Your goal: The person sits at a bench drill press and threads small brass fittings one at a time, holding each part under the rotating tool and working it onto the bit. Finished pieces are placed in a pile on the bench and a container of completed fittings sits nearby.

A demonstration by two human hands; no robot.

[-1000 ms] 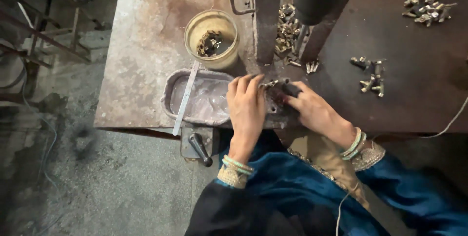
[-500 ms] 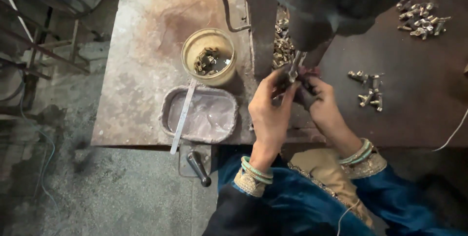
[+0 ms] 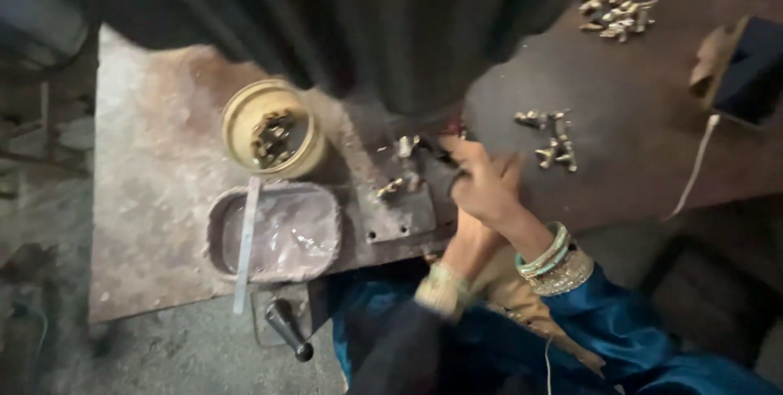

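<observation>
Head view, looking down on a rusted metal surface beneath the dark body of a machine. The right hand lay over the edge of a small bolted plate, its fingers curled toward a small brass part standing just beside the machine's base — motion blur kept the grip from being read, so whether they pinched anything could not be told. The left hand sat beneath and partly behind the right one, largely hidden; the state of its fingers could not be told either. A second brass part lay on the plate, near the first. To the left stood a round yellow bowl holding dark metal pieces, and below it a shallow oblong tray with a flat metal strip laid across its left rim. A black handle projected at the front edge of the surface. To the right of the hands lay a small cluster of brass fittings, and a larger heap sat well apart near the top.
</observation>
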